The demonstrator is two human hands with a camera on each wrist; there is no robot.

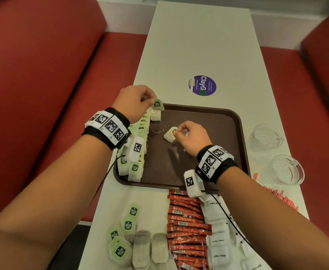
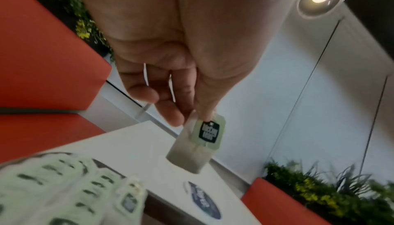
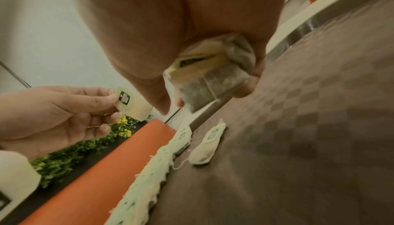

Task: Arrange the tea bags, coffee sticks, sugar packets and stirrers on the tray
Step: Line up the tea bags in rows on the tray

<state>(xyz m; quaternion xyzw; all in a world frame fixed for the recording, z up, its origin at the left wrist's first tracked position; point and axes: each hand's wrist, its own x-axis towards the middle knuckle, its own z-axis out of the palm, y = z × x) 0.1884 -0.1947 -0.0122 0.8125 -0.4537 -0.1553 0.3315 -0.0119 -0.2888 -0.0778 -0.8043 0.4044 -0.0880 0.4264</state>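
step: extend tea-bag row [image 1: 135, 145] along tray [image 1: 214, 114] left edge | left hand [image 1: 134, 102] pinches bag [image 1: 157, 104] above tray's far-left corner; right hand [image 1: 191, 137] pinches bag [image 1: 170, 134] at tray centre | tip: set upright, tag up; touching row end; string tucked

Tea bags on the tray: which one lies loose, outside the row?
The tea bag lying flat beside the row's far end, under the left hand, touched by neither hand; the row stands packed along the tray's left edge.
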